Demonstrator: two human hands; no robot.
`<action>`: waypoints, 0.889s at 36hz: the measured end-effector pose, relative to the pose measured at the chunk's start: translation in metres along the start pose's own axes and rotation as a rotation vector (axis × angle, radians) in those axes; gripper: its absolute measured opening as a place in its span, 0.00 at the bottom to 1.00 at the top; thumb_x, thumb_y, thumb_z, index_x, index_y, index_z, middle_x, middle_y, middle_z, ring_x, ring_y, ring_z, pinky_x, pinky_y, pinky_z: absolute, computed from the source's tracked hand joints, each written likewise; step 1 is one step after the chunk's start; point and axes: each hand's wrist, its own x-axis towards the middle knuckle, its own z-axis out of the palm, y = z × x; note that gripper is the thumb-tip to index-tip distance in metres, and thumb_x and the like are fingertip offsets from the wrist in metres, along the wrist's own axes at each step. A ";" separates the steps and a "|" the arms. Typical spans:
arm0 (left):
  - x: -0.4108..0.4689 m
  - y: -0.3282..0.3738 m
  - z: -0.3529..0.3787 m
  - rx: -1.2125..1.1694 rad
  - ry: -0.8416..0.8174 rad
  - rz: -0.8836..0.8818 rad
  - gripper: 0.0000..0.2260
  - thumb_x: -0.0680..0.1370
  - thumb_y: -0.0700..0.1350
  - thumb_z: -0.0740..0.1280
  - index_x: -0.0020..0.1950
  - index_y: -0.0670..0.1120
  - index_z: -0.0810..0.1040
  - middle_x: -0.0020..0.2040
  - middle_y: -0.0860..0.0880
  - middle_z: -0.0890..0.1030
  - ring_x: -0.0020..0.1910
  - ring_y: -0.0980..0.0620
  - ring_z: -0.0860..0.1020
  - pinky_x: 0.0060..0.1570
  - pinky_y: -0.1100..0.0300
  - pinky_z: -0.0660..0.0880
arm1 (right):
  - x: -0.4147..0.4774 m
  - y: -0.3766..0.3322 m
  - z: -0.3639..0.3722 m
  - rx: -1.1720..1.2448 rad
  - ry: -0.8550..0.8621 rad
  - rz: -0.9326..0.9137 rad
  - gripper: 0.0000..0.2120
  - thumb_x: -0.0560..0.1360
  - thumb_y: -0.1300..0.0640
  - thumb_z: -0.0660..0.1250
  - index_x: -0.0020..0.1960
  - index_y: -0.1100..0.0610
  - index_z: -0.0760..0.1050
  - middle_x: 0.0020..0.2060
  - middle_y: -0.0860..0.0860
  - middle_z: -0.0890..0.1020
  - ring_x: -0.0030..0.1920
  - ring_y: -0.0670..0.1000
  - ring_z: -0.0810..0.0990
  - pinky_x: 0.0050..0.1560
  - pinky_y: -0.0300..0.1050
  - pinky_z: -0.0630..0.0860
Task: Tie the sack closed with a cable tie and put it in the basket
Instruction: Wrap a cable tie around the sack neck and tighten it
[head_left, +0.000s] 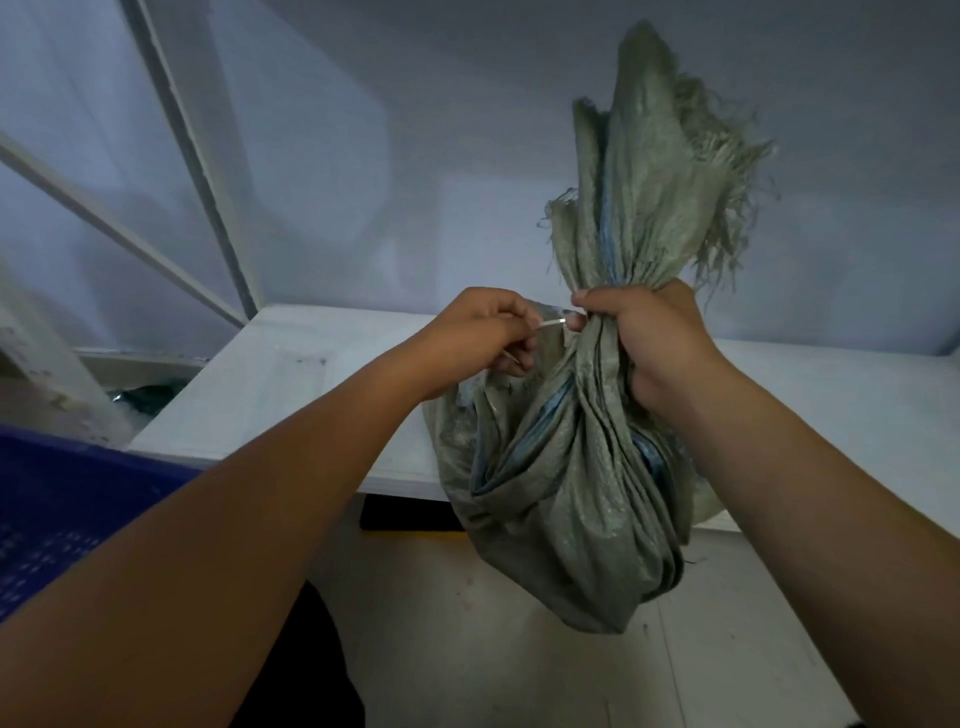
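— Where is the woven sack?
— The curled fingers of the right hand grip its gathered neck. The frayed mouth stands above them and the body hangs below.
— And the cable tie?
— White, pinched in the fingertips of the left hand, just beside the right thumb.
— The blue basket?
— Well apart, lower left of the left fingers.

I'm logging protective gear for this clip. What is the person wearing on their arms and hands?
Nothing visible: left hand and right hand are ungloved, and both forearms are bare to the frame edge, with no sleeves, watch or bands.
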 end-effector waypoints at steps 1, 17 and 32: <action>0.000 0.001 0.000 -0.004 -0.006 0.009 0.05 0.82 0.34 0.63 0.51 0.39 0.79 0.38 0.45 0.79 0.33 0.53 0.81 0.37 0.61 0.82 | 0.002 0.002 -0.001 -0.032 0.001 -0.017 0.07 0.71 0.71 0.72 0.47 0.66 0.77 0.33 0.60 0.82 0.32 0.56 0.82 0.40 0.55 0.82; -0.004 -0.001 -0.001 0.269 0.170 0.275 0.01 0.78 0.37 0.72 0.49 0.40 0.83 0.38 0.43 0.86 0.33 0.45 0.85 0.41 0.48 0.85 | 0.011 0.011 -0.006 -0.192 0.024 -0.034 0.26 0.56 0.59 0.77 0.54 0.66 0.80 0.47 0.63 0.85 0.46 0.64 0.86 0.49 0.69 0.83; -0.002 -0.002 -0.003 0.990 0.135 0.693 0.11 0.83 0.46 0.63 0.52 0.42 0.84 0.41 0.46 0.84 0.37 0.48 0.80 0.41 0.50 0.78 | 0.010 0.009 -0.007 -0.171 -0.002 0.024 0.22 0.67 0.68 0.77 0.59 0.68 0.78 0.47 0.63 0.86 0.41 0.60 0.87 0.44 0.60 0.85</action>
